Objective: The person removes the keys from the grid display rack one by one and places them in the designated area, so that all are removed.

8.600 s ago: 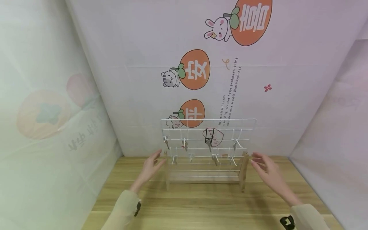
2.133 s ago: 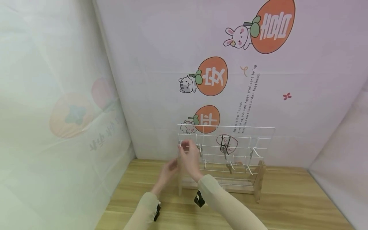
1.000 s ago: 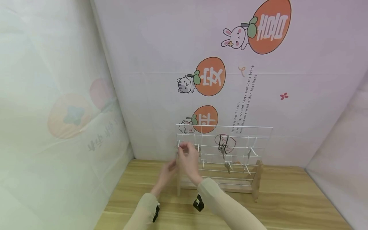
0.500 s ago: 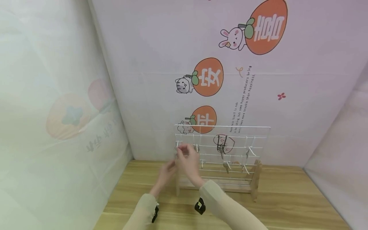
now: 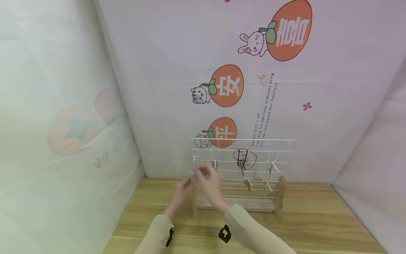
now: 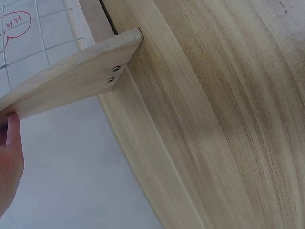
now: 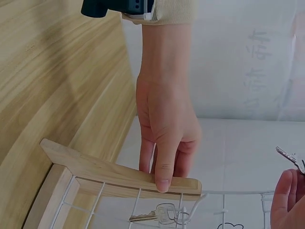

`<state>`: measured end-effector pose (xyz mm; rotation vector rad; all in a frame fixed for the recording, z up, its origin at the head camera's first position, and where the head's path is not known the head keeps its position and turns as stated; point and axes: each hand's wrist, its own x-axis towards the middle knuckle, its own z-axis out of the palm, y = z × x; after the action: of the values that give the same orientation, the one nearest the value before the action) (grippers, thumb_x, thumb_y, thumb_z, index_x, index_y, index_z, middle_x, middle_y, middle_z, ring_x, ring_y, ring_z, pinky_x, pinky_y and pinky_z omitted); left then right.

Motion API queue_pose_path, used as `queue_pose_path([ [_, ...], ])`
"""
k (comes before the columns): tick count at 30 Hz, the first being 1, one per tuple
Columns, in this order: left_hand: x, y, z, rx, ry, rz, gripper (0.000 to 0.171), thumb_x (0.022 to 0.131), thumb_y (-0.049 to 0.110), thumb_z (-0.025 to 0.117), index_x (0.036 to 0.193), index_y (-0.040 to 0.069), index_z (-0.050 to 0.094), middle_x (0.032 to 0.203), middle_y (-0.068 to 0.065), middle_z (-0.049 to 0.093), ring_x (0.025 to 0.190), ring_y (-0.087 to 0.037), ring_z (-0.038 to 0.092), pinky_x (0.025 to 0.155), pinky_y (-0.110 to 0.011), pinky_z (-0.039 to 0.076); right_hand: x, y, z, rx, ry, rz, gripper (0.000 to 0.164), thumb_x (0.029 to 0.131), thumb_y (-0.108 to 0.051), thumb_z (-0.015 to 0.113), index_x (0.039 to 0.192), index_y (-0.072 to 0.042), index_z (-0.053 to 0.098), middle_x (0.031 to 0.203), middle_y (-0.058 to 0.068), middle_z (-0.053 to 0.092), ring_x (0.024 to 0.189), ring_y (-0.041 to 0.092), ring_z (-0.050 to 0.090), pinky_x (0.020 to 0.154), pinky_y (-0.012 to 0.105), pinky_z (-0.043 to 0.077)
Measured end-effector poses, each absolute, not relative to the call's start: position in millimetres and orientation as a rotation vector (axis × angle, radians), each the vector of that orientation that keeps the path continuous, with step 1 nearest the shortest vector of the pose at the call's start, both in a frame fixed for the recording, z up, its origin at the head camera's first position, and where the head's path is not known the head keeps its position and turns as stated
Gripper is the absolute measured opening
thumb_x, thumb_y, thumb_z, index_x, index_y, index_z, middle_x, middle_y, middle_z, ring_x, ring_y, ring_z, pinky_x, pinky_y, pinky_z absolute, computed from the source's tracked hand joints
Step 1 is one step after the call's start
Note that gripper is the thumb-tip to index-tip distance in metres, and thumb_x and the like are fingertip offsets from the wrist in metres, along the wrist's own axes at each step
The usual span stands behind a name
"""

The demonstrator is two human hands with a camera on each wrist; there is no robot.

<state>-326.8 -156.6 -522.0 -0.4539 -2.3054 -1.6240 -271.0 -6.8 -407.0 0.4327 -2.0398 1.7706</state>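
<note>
A white wire grid rack on a wooden stand carries white hooks with keys, plus a black hook. My left hand holds the stand's left wooden upright; in the right wrist view its thumb lies along the post. My right hand pinches a small metal key just left of the grid, off the top left hook. Only part of the right hand shows at the edge of the right wrist view. Another key hangs on a ring close to the left upright.
More keys hang across the grid, one key below the black hook. The rack's right upright stands on the wooden tabletop. Printed white cloth encloses the back and sides.
Both hands were apart beside the rack at first. Since then the left has taken hold of the left upright. The right has drawn a key off the top left hook and moved slightly down.
</note>
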Motion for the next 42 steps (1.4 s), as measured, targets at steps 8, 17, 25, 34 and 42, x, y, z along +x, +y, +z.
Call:
queue_pose_path([
  [8, -330, -159, -527, -0.471, -2.321, -1.629, 0.042, 0.095, 0.007, 0.063, 0.135, -0.005, 0.056, 0.132, -0.027, 0.061, 0.119, -0.043, 0.062, 0.097, -0.044, 0.058, -252, 3, -399, 0.426, -2.086, 1.780, 0.013, 0.094, -0.006, 0.065, 0.103, 0.002, 0.067, 0.102, 0.019, 0.073, 0.094, 0.033, 0.070, 0.081, 0.017, 0.060],
  [17, -330, -159, -527, -0.449, -2.337, -1.690, 0.048, 0.095, 0.004, 0.062, 0.141, -0.003, 0.050, 0.136, -0.028, 0.058, 0.121, -0.043, 0.061, 0.101, -0.045, 0.056, -229, 16, -390, 0.408, -2.115, 1.717, 0.007, 0.091, -0.002, 0.067, 0.097, -0.002, 0.069, 0.095, 0.018, 0.074, 0.084, 0.025, 0.070, 0.079, 0.024, 0.063],
  [25, -328, -159, -523, -0.446, -2.342, -1.717, 0.050, 0.096, 0.006, 0.061, 0.143, -0.002, 0.047, 0.139, -0.029, 0.055, 0.124, -0.044, 0.059, 0.103, -0.046, 0.054, -247, 26, -433, 0.328, -2.209, 1.722, 0.011, 0.091, -0.009, 0.069, 0.101, -0.005, 0.070, 0.098, 0.012, 0.075, 0.087, 0.021, 0.070, 0.080, 0.022, 0.062],
  [34, -326, -159, -521, -0.429, -2.354, -1.734, 0.051, 0.097, 0.002, 0.058, 0.144, -0.005, 0.043, 0.139, -0.030, 0.054, 0.127, -0.044, 0.057, 0.105, -0.048, 0.053, -241, 38, -461, 0.315, -2.297, 1.770, 0.012, 0.091, -0.014, 0.070, 0.101, -0.007, 0.070, 0.095, 0.011, 0.075, 0.078, 0.011, 0.067, 0.071, 0.016, 0.059],
  [42, -328, -159, -524, -0.403, -2.389, -1.761, 0.055, 0.097, 0.010, 0.060, 0.147, -0.001, 0.041, 0.143, -0.025, 0.053, 0.131, -0.040, 0.054, 0.109, -0.047, 0.049, -239, 46, -489, 0.268, -2.370, 1.747, 0.009, 0.090, -0.012, 0.070, 0.096, -0.006, 0.070, 0.087, 0.009, 0.074, 0.072, 0.009, 0.064, 0.067, 0.013, 0.056],
])
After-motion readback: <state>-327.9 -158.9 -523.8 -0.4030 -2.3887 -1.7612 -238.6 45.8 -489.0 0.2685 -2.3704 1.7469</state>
